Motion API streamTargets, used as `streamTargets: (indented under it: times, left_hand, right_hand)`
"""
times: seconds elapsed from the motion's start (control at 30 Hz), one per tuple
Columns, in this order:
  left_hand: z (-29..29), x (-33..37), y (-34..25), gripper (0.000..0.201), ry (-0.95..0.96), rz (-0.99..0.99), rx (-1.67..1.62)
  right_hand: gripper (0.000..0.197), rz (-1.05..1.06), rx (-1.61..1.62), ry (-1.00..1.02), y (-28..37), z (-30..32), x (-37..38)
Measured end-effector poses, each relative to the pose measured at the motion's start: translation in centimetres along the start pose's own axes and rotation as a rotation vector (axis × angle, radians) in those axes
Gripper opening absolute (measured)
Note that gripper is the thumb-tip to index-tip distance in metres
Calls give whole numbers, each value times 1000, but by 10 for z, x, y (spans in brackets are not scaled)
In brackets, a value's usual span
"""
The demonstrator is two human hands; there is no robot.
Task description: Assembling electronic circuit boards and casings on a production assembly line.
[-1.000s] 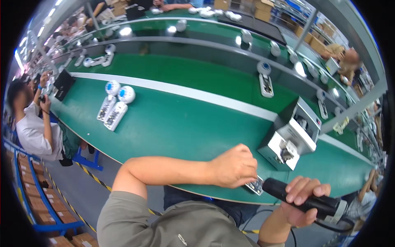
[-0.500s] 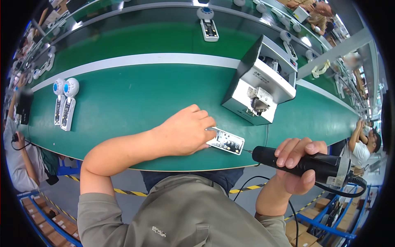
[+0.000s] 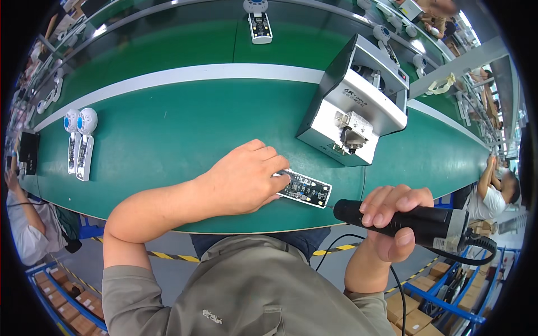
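My left hand [image 3: 244, 176] is closed around one end of a white handheld device casing [image 3: 308, 189] whose exposed circuit board faces up; its far end under my fingers is hidden. It is held over the green table near the front edge. My right hand [image 3: 395, 213] grips a black corded electric screwdriver [image 3: 434, 225], lying almost level. Its thin bit points left at the casing's right end; whether the tip touches I cannot tell.
A silver screw-feeder machine [image 3: 353, 103] stands behind the casing to the right. Two similar devices with round white heads [image 3: 84, 143] lie at the left. Past a white rail [image 3: 224, 71], another device [image 3: 259, 27] sits on a green conveyor. People work at both sides.
The screwdriver has moved slightly left, nearer the casing. Glare has left the circuit board, so its parts show more plainly. On the conveyor, the device has shifted left.
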State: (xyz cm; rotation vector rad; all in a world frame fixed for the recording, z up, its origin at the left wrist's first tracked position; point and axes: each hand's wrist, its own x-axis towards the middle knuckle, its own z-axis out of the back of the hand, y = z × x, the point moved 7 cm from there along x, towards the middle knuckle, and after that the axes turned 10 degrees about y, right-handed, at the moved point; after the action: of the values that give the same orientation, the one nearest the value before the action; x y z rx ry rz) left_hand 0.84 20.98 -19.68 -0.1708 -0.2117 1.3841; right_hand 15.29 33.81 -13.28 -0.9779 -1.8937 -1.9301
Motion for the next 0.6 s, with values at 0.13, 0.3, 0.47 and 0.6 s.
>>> streamTargets:
  times: [0.13, 0.3, 0.47, 0.6]
  left_hand:
    - [1, 0, 1, 24, 20, 5, -37]
    - [-2, 1, 1, 24, 14, -1, -40]
    - [-3, 1, 0, 24, 60, 36, -25]
    - [-3, 5, -1, 23, 56, 32, -13]
  right_hand:
    - [36, -15, -8, 107, 1, -7, 2]
    - [39, -33, 60, 38, 4, -9, -2]
    - [36, -98, 57, -55, 6, 2, 3]
    - [32, 103, -5, -152, 45, 17, 28]
